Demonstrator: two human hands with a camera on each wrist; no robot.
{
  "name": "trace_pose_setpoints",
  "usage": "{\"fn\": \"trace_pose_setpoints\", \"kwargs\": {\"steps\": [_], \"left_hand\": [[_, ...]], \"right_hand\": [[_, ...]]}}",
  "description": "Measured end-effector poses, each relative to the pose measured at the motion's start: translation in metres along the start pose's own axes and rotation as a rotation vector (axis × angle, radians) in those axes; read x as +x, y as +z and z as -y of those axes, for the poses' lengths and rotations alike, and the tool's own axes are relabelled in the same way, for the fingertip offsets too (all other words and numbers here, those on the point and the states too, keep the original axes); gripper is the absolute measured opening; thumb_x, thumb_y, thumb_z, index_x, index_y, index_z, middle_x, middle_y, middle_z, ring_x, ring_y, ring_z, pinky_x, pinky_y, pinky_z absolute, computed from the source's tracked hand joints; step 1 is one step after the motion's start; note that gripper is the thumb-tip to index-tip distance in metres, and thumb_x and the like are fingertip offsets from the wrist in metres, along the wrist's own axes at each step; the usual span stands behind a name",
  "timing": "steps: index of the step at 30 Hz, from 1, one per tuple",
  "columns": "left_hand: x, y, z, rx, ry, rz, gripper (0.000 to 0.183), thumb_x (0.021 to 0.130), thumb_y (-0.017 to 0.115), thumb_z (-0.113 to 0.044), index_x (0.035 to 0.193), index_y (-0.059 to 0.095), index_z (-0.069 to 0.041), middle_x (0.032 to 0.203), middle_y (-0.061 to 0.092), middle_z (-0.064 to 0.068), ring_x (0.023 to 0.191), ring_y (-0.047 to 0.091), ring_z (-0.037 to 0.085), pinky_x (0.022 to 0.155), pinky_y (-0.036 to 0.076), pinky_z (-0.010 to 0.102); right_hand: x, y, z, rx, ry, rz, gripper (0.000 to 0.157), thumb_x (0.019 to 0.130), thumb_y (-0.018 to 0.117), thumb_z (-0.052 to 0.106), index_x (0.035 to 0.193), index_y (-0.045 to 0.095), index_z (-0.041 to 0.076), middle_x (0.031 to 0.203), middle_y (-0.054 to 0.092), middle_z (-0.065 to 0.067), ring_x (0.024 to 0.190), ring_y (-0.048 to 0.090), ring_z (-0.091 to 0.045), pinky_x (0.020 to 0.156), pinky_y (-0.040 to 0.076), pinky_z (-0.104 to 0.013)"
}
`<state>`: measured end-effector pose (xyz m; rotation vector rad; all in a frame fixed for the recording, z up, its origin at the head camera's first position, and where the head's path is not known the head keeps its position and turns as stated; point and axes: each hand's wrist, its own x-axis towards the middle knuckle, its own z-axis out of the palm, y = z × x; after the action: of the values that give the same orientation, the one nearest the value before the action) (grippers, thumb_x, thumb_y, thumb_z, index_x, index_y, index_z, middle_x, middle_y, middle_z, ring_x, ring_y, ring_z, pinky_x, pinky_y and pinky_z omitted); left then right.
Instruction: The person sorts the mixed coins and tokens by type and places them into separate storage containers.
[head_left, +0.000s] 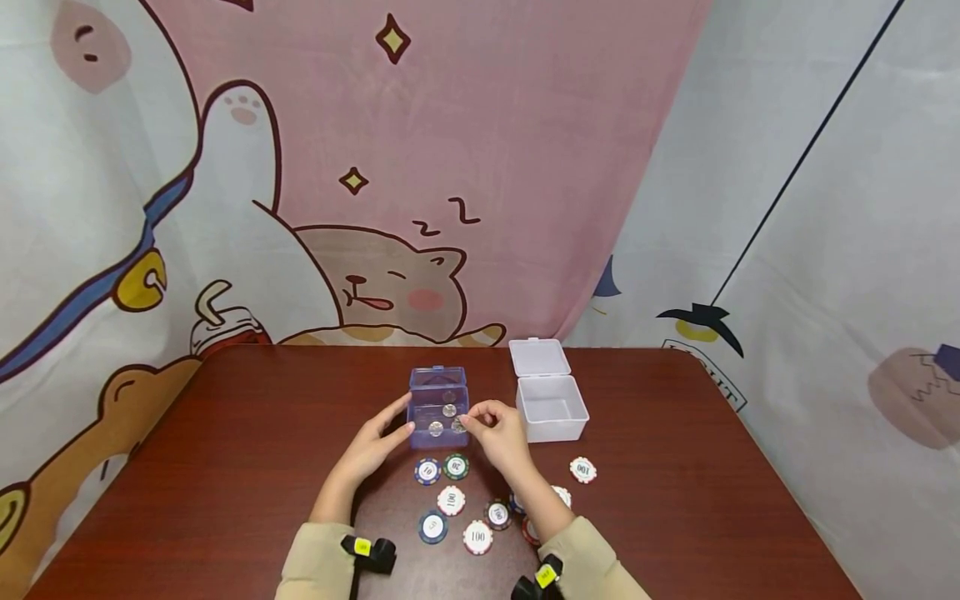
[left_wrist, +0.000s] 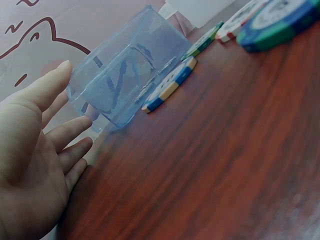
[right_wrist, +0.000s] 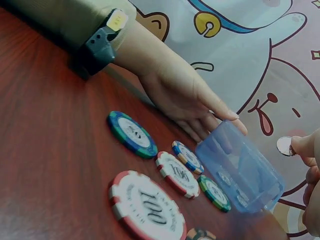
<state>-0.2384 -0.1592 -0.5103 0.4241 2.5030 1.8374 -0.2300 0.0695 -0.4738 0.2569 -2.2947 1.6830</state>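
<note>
A clear blue plastic box (head_left: 423, 439) stands on the table with its lid raised at the back. Several silver coins, one a round coin (head_left: 436, 428), lie inside. My left hand (head_left: 367, 446) is at the box's left side, fingers and thumb extended against its wall; in the left wrist view the palm (left_wrist: 30, 175) faces the box (left_wrist: 120, 80). My right hand (head_left: 506, 437) is over the box's right side. Between thumb and finger it pinches a silver coin (right_wrist: 285, 146), held above the blue box (right_wrist: 240, 165) in the right wrist view.
A white translucent box (head_left: 555, 430) stands open to the right. Several poker chips lie in front of the blue box, among them a green chip (head_left: 456, 466) and a red-edged chip (head_left: 477, 537). Another chip (head_left: 582, 470) lies farther right. A printed curtain (head_left: 525, 167) hangs behind the table.
</note>
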Motion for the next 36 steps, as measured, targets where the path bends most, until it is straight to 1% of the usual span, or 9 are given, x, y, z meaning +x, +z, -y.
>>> {"fn": "trace_pose_setpoints", "kwargs": {"steps": [5,8,15,17,21,27,31,36], "left_hand": [[0.0,0.0,-0.001,0.0,-0.005,0.001,0.054,0.087,0.058,-0.024,0.137,0.038,-0.017,0.138,0.037,0.006,0.13,0.024,0.024,0.101,0.015,0.052],[0.0,0.0,-0.001,-0.003,-0.009,0.003,0.054,0.088,0.058,-0.023,0.137,0.038,-0.017,0.138,0.037,0.006,0.129,0.024,0.024,0.101,0.015,0.052],[0.0,0.0,-0.002,-0.01,-0.012,-0.001,0.054,0.088,0.058,-0.02,0.137,0.038,-0.016,0.138,0.038,0.007,0.129,0.025,0.025,0.101,0.015,0.052],[0.0,0.0,-0.002,-0.011,-0.003,0.001,0.054,0.088,0.058,-0.02,0.137,0.038,-0.014,0.138,0.038,0.008,0.129,0.025,0.026,0.101,0.015,0.053],[-0.001,0.0,-0.002,-0.01,-0.007,0.001,0.054,0.088,0.058,-0.02,0.137,0.039,-0.014,0.137,0.038,0.009,0.129,0.026,0.027,0.101,0.016,0.053],[0.0,0.0,-0.002,-0.006,-0.021,0.005,0.053,0.088,0.058,-0.02,0.137,0.038,-0.016,0.138,0.037,0.008,0.13,0.024,0.026,0.101,0.015,0.053],[0.0,0.0,-0.002,-0.011,-0.026,0.005,0.053,0.088,0.058,-0.02,0.137,0.038,-0.016,0.138,0.037,0.007,0.13,0.024,0.025,0.101,0.014,0.053],[0.0,0.0,-0.003,-0.007,-0.027,0.005,0.053,0.088,0.058,-0.02,0.137,0.038,-0.016,0.138,0.037,0.007,0.13,0.024,0.025,0.101,0.014,0.053]], "right_hand": [[0.008,0.005,0.002,-0.022,-0.001,-0.008,0.012,0.07,0.075,0.011,0.066,0.064,0.012,0.057,0.04,0.004,0.055,0.039,-0.009,0.048,0.031,-0.021],[0.012,0.008,0.002,-0.045,0.006,-0.015,0.012,0.07,0.076,0.014,0.065,0.065,0.014,0.056,0.041,0.005,0.055,0.039,-0.009,0.048,0.031,-0.022],[0.022,0.015,-0.004,-0.041,0.027,-0.018,0.013,0.069,0.077,0.017,0.064,0.066,0.013,0.054,0.043,0.006,0.053,0.04,-0.008,0.047,0.03,-0.021],[0.023,0.017,-0.006,-0.045,0.029,-0.021,0.012,0.068,0.078,0.017,0.065,0.067,0.013,0.053,0.043,0.005,0.053,0.04,-0.008,0.047,0.031,-0.022],[0.026,0.019,-0.011,-0.058,0.035,-0.025,0.013,0.067,0.078,0.019,0.064,0.067,0.013,0.052,0.043,0.005,0.052,0.039,-0.009,0.045,0.03,-0.022],[0.028,0.023,-0.015,-0.084,0.07,-0.018,0.012,0.067,0.079,0.02,0.063,0.068,0.016,0.051,0.044,0.005,0.051,0.039,-0.009,0.043,0.029,-0.023],[0.03,0.026,-0.017,-0.086,0.075,-0.008,0.011,0.067,0.078,0.018,0.063,0.068,0.014,0.053,0.049,0.004,0.052,0.041,-0.009,0.043,0.031,-0.023],[0.03,0.028,-0.02,-0.088,0.085,0.007,0.01,0.067,0.078,0.018,0.064,0.069,0.015,0.057,0.059,0.006,0.053,0.048,-0.01,0.045,0.036,-0.024]]}}
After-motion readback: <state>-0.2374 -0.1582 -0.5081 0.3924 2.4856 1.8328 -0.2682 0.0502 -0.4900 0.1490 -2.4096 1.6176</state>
